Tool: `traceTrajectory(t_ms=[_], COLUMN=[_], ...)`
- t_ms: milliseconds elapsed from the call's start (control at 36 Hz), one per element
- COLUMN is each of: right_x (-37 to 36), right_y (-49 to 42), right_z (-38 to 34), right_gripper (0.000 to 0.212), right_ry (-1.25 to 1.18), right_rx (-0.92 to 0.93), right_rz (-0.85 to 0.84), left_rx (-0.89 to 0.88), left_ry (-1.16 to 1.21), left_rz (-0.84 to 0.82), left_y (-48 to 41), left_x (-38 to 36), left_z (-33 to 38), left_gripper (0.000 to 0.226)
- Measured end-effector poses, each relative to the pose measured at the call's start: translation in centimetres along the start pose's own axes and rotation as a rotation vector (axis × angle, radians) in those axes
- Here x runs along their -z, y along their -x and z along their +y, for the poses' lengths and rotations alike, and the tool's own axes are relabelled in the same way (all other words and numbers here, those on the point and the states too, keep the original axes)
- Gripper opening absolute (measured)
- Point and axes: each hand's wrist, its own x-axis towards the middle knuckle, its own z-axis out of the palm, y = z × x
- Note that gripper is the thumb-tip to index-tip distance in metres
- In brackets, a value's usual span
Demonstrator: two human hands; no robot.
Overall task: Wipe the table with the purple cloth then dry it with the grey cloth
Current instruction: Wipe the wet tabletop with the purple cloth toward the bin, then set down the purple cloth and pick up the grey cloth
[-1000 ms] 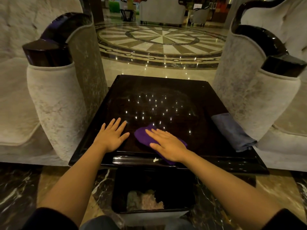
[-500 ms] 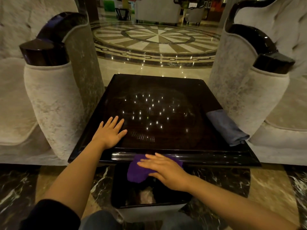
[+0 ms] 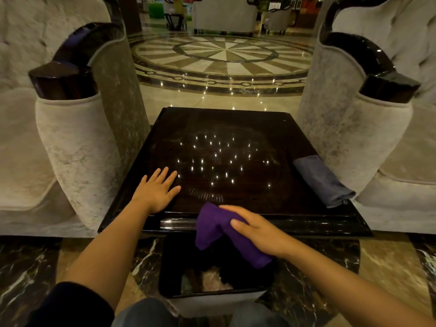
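A glossy dark square table (image 3: 236, 123) stands between two armchairs. My right hand (image 3: 257, 230) grips the purple cloth (image 3: 212, 230) at the table's near edge, and the cloth hangs bunched over the edge above a bin. My left hand (image 3: 158, 188) lies flat, fingers spread, on the table's near left part and holds nothing. The folded grey cloth (image 3: 320, 180) rests on the table's right edge, well apart from both hands.
A black waste bin (image 3: 169, 267) with crumpled rubbish inside sits on the marble floor below the near table edge. Pale upholstered armchairs with dark arm caps flank the table on the left (image 3: 77, 142) and right (image 3: 349, 138). My knees are at the bottom.
My right hand dragged the purple cloth off the table top toward me over the near edge, then gathered it into a grip. My left hand stayed flat in place.
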Motion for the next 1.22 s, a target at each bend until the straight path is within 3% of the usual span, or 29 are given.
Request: traceTrajectory(t_ms=[167,250,333,389,444,528,583,722,778,861,917,972,1056,1139,1222], right_x=[1.3,1.9,2.5,2.9,3.5,4.7,5.6,8.2,9.3,10.8,11.7,12.2,13.0,14.1,15.7], right_y=[-0.2,-0.3,-0.4,-0.6,-1.0,-1.6,-2.0,-2.8,-2.7,-2.3,-2.2,-2.0,-2.1,-2.3,-2.6], right_z=[-0.7,-0.6,-0.2,-0.1,-0.1,-0.4,-0.6,-0.7,-0.3,0.7,1.6,2.5,3.4,4.1,4.5], right_gripper=[0.026,0.022,0.021,0.019,0.017,0.014,0.011,0.012,0.025,0.02,0.034,0.056,0.069,0.062,0.034], right_ry=[-0.24,-0.334,-0.41,-0.457,-0.483,-0.53,-0.499,-0.447,-0.57,-0.843,-0.948,-0.946,-0.903,-0.874,-0.835], right_rx=[-0.082,-0.142,-0.182,-0.217,-0.25,-0.282,-0.292,-0.297,-0.283,-0.212,-0.184,-0.177,-0.141,-0.108,-0.077], right_rz=[0.003,0.025,0.042,0.042,0.042,0.026,0.009,0.047,0.067,0.025,-0.001,0.011,0.066,0.155,0.224], left_rx=[0.045,-0.002,-0.071,-0.116,-0.215,-0.343,-0.377,-0.431,-0.445,-0.497,-0.547,-0.586,-0.603,-0.566,-0.478], left_ry=[-0.067,-0.005,0.457,0.912,1.056,1.021,0.939,0.812,0.802,0.784,0.774,0.769,0.719,0.474,0.252], left_rz=[-0.048,0.008,0.06,-0.095,-0.266,-0.441,-0.433,-0.271,-0.213,-0.162,-0.112,-0.034,0.104,0.296,0.427], left_y=[0.4,1.2,2.6,3.6,4.1,3.9,3.5,1.0,-0.4,-2.1,-3.2,-4.1,-5.6,-7.5,-8.8], left_x=[0.3,0.8,2.2,3.6,5.0,6.3,6.5,7.0,7.6,8.7,9.5,10.2,11.1,11.4,11.3], left_z=[0.1,1.2,3.5,5.3,6.6,8.4,9.7,11.8,12.6,14.3,15.5,16.6,18.1,18.9,19.4], left_gripper=[0.058,0.056,0.051,0.053,0.065,0.075,0.07,0.025,0.025,0.031,0.03,0.024,0.02,0.023,0.028])
